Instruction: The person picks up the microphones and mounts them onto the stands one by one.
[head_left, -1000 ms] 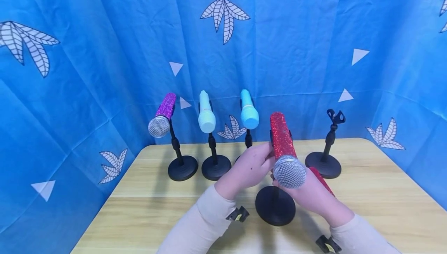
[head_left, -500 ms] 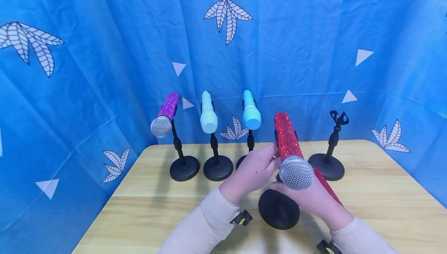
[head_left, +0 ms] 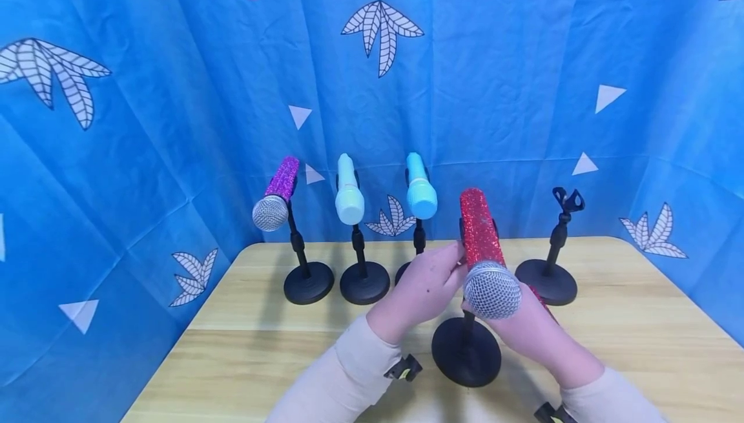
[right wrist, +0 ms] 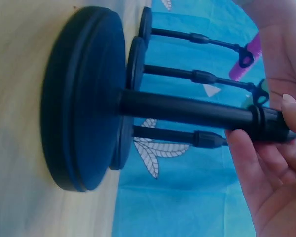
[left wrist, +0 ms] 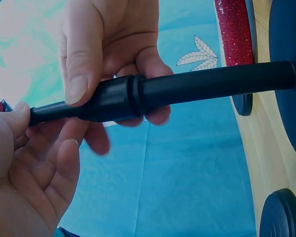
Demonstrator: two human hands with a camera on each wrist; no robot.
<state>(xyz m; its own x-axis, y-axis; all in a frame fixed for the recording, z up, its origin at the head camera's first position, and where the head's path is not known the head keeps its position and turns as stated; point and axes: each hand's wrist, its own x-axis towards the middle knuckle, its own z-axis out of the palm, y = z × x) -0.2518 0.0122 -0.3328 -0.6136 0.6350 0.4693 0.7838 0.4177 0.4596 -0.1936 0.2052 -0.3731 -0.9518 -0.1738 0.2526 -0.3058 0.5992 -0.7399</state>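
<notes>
A red glitter microphone (head_left: 481,229) with a silver mesh head sits tilted in the clip of a black desk stand (head_left: 466,352). My left hand (head_left: 420,287) pinches the thin upper part of the pole (left wrist: 54,111), just beneath the microphone. Lower down, my right hand (head_left: 526,326) grips the thicker collar (left wrist: 113,98), its thumb and fingers on opposite sides. The round base (right wrist: 84,98) faces the wooden tabletop; whether it touches cannot be made out. Behind the right hand, a second red glitter piece (left wrist: 234,34) is mostly hidden in the head view.
To the left stand a purple microphone (head_left: 283,181), a pale mint one (head_left: 349,197) and a light blue one (head_left: 421,194), each on a black stand. A stand with a bare clip (head_left: 557,242) is at right. Blue cloth (head_left: 500,87) walls the wooden table (head_left: 232,345).
The right hand has shifted slightly around the collar and now covers more of the red piece behind it. The left hand keeps its hold. The head view has drifted a little.
</notes>
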